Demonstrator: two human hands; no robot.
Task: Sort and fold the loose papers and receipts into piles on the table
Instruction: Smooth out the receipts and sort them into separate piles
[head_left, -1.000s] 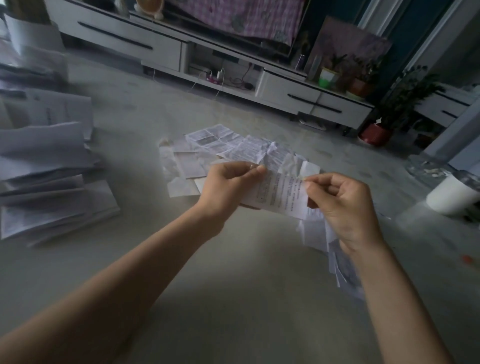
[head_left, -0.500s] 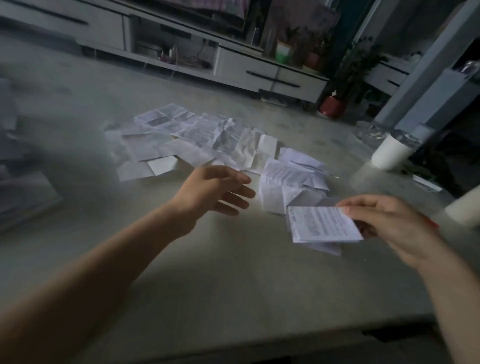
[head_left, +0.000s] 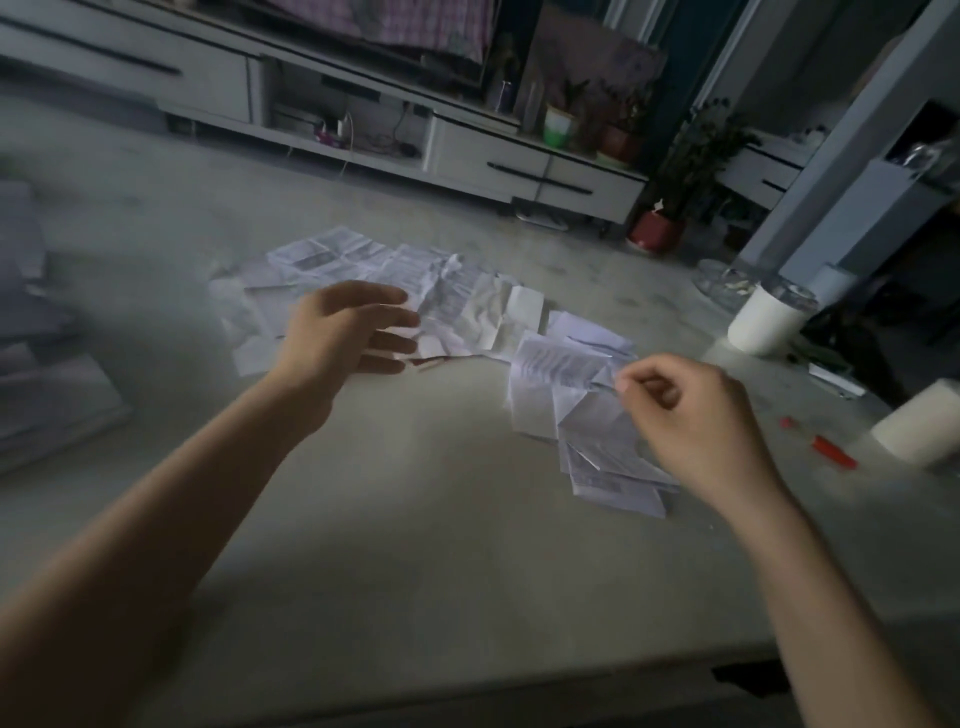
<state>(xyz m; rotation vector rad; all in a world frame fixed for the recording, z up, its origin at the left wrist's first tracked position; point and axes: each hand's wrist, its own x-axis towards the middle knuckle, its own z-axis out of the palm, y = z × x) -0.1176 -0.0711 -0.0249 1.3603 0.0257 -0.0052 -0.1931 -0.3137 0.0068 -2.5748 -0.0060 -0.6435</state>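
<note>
Papers (head_left: 457, 306), frame centre on table (head_left: 415, 519), partly hidden by left hand (head_left: 353, 332), fingers straight, empty; folded pile (head_left: 587, 431) centre right, right hand (head_left: 691, 421) curled at its edge, pinch unclear; blurred stacks (head_left: 47, 384) cut off left.

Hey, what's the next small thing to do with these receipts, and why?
Probably let the right hand release the folded receipt: its thumb and forefinger appear to pinch the receipt's corner, and the receipt lies on the right pile. The left hand, open, hovers over the loose papers, ready for the next one.
</note>
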